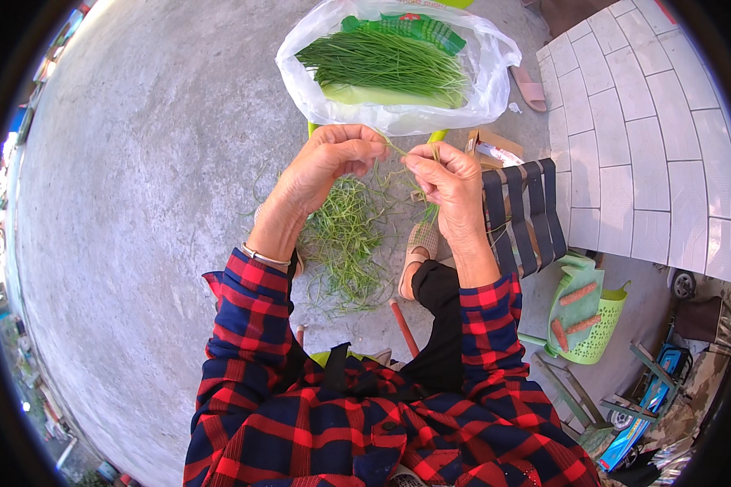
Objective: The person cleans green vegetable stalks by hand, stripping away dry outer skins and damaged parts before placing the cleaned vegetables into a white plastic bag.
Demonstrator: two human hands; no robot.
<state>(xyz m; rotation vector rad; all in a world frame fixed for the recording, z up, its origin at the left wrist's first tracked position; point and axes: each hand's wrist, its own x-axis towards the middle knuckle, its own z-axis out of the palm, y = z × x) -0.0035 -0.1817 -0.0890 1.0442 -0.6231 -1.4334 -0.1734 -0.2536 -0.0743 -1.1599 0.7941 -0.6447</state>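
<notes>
My left hand pinches one end of a thin green stalk between thumb and fingers. The fingertips of my right hand grip the stalk's other end, and a few more green strands hang beneath that hand. Just beyond both hands, a white plastic bag stands open with its rim spread wide. Inside it lies a thick bundle of long, chive-like greens, beside a green printed wrapper. On the concrete below my hands, a loose heap of green trimmings lies between my feet.
A chair with dark woven straps stands close to my right forearm. Behind it are an open cardboard box and a pink slipper. Corncobs rest on a green plastic seat at right. A tiled surface borders the right side.
</notes>
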